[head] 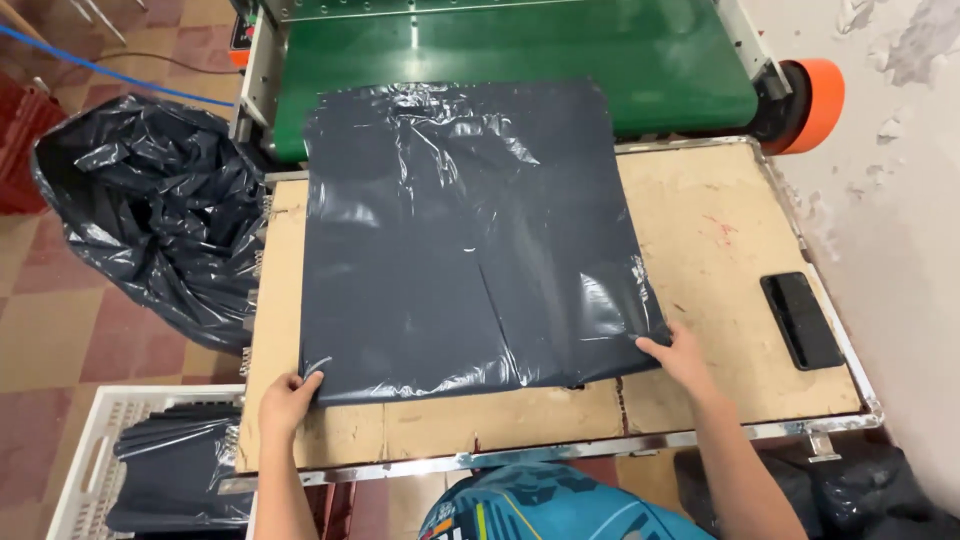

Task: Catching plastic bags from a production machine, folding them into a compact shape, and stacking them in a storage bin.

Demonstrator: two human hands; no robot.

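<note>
The left hand (pixel 288 398) pinches the near left corner of a dark plastic bag (pixel 470 240); the right hand (pixel 682 356) grips its near right corner. The bag lies flat on a wooden table (pixel 720 230).

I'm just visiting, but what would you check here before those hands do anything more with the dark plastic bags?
1. Left hand grips the near left corner of the dark grey plastic bags: ok.
2. Right hand holds the near right corner: ok.
3. Bags lying flat: not ok, creases show near the top and along the right edge.
4. Far edge overlaps the green conveyor belt: cannot tell whether the belt is moving.
5. Black phone lies on the worktable, apart from the bags: ok.
6. White crate at the left already holds folded dark bags; room left: cannot tell.
</note>
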